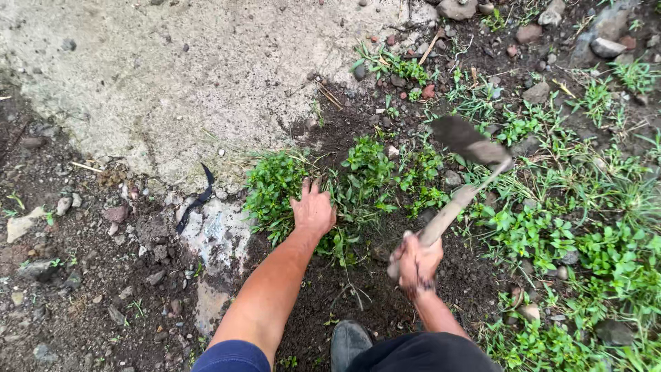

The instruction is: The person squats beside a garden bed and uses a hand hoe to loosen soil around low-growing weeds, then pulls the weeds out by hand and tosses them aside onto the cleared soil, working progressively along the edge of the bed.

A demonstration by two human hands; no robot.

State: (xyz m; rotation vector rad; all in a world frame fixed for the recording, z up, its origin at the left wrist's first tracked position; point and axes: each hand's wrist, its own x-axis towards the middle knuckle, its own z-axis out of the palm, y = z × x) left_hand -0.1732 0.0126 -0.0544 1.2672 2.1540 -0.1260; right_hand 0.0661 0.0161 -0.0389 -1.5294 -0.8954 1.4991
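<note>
Nearest the camera, at the bottom edge, sits the toe of a dark boot [348,342] on bare soil, flanked by dark trousers and a blue sleeve [231,357] on the left arm. From that sleeve the bare forearm runs up to the left hand [313,209], which lies palm down with fingers spread into a clump of low green weeds [365,180]; whether it grips the stems or only presses on them cannot be told. To its right, the right hand [415,264] is clenched around the lower end of a pale wooden handle, with soil on the knuckles. That handle belongs to a small hoe [460,167], which slants up and to the right; its dark, dirt-caked blade hangs blurred just beside the weed clump, above the grass on the right. Dark loose soil [344,289] lies between the two hands and the boot. More green weeds and grass spread over the right side, mixed with small stones [607,47]. A rough, pale concrete slab [172,69] fills the upper left, touching the weed patch at its edge, and a black strip of scrap [198,200] lies on its lower corner.
</note>
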